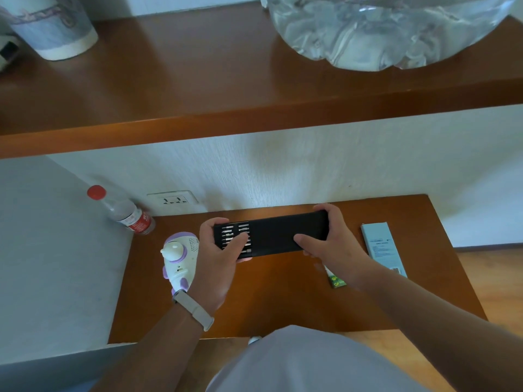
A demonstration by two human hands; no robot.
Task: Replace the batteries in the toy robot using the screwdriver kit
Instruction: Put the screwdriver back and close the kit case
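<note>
The kit [280,232] is a long black case, lying crosswise over the far middle of the table [283,306]. At its left end an inner tray shows rows of silver bits [229,232]. The left hand [218,258] grips that end, thumb across the bits and fingers curled over the far edge. The right hand [331,241] grips the right end the same way. Whether the case rests on the table cannot be told.

The white-and-purple robot [181,256] lies just left of the kit, its near part hidden behind the left wrist. A green battery pack [336,280] is half hidden by the right wrist, its print blurred. The blue box [382,247] at right bears unreadable text.
</note>
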